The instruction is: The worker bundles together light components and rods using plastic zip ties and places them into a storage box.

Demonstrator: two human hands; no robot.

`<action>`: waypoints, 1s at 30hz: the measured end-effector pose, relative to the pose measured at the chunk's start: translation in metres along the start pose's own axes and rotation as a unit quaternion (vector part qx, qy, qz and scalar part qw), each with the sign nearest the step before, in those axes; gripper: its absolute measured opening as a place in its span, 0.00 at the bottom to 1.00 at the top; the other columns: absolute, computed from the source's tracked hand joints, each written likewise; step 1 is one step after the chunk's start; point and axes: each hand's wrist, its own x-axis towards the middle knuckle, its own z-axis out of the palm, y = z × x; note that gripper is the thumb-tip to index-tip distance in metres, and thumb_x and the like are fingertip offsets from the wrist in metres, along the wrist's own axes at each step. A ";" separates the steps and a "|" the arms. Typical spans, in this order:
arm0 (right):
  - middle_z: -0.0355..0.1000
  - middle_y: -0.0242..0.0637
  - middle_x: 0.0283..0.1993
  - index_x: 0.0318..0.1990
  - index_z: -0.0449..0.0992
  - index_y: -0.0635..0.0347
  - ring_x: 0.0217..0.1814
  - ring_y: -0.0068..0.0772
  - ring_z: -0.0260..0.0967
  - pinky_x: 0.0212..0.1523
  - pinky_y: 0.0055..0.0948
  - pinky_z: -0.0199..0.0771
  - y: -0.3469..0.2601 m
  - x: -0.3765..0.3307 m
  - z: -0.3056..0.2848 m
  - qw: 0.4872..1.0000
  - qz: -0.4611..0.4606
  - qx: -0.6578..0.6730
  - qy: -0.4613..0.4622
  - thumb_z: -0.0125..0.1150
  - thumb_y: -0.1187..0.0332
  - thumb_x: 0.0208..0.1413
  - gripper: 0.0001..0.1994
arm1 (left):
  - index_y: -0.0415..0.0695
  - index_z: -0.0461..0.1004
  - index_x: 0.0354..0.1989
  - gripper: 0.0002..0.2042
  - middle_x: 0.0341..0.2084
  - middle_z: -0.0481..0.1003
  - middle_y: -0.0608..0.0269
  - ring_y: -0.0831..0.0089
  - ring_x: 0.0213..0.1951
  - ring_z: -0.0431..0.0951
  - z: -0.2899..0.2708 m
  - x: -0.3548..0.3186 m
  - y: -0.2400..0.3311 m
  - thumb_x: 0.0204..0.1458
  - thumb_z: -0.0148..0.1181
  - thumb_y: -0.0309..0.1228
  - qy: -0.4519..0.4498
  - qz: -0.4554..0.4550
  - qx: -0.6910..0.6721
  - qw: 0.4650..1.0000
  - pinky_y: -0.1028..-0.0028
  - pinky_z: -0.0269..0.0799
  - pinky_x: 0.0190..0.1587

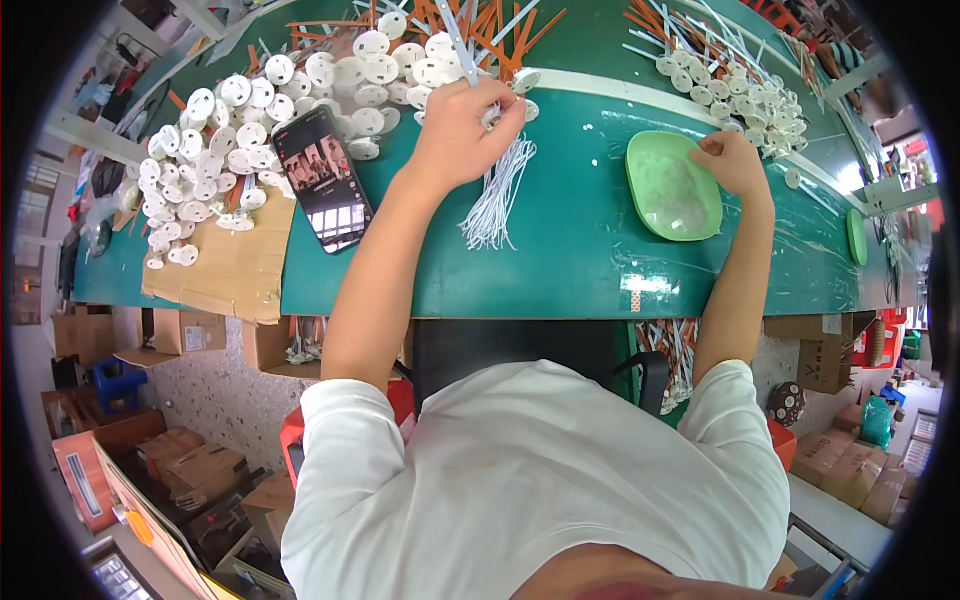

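Note:
My left hand (470,125) is closed, its fingers round a flat pale strip (458,42) that sticks up past them. Just below that hand, a bundle of thin white cords (500,205) lies on the green table. My right hand (735,163) reaches over the right rim of a light green bowl (652,222), thumb and fingertips pinched together. Small whitish bits cover the bowl's bottom, too fine to make out. Whatever is between the right fingertips is too small to tell.
White round discs (235,90) on orange and grey strips heap up at left and centre; a similar pile (740,95) lies far right. A phone (322,180) with a lit screen rests beside cardboard (220,265). A second green dish (857,237) stands at the right edge.

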 end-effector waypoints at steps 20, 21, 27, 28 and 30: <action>0.47 0.22 0.15 0.29 0.63 0.55 0.16 0.15 0.39 0.18 0.22 0.41 -0.133 -0.090 -0.015 0.609 -0.074 0.788 -0.041 0.39 0.60 0.74 0.17 | 0.56 0.70 0.61 0.34 0.39 0.72 0.53 0.59 0.37 0.74 -0.004 -0.087 0.103 0.42 0.70 0.48 -0.084 -0.166 0.313 0.931 0.63 0.72 0.32; 0.47 0.22 0.15 0.29 0.63 0.55 0.16 0.15 0.39 0.18 0.21 0.41 -0.129 -0.098 -0.018 0.587 -0.053 0.807 -0.031 0.39 0.61 0.74 0.17 | 0.54 0.69 0.61 0.34 0.39 0.72 0.52 0.59 0.35 0.74 0.003 -0.086 0.101 0.44 0.69 0.48 -0.092 -0.205 0.366 0.903 0.62 0.72 0.32; 0.46 0.22 0.15 0.30 0.63 0.56 0.16 0.15 0.39 0.18 0.21 0.41 -0.120 -0.141 -0.013 0.610 -0.051 0.791 -0.001 0.38 0.61 0.74 0.18 | 0.48 0.68 0.58 0.25 0.34 0.73 0.52 0.59 0.32 0.77 0.022 -0.088 0.082 0.50 0.62 0.37 -0.135 -0.242 0.432 0.858 0.63 0.73 0.29; 0.46 0.22 0.15 0.30 0.63 0.56 0.16 0.15 0.39 0.18 0.21 0.41 -0.118 -0.148 -0.013 0.608 -0.048 0.792 0.002 0.38 0.61 0.74 0.18 | 0.48 0.68 0.56 0.22 0.32 0.74 0.52 0.59 0.31 0.78 0.021 -0.092 0.080 0.51 0.60 0.33 -0.146 -0.218 0.450 0.854 0.64 0.74 0.28; 0.47 0.22 0.15 0.30 0.64 0.57 0.16 0.15 0.40 0.18 0.21 0.41 -0.110 -0.155 -0.016 0.617 -0.043 0.786 0.021 0.39 0.61 0.74 0.18 | 0.47 0.68 0.55 0.21 0.31 0.74 0.53 0.60 0.30 0.79 0.017 -0.093 0.081 0.51 0.59 0.30 -0.153 -0.214 0.453 0.852 0.65 0.75 0.27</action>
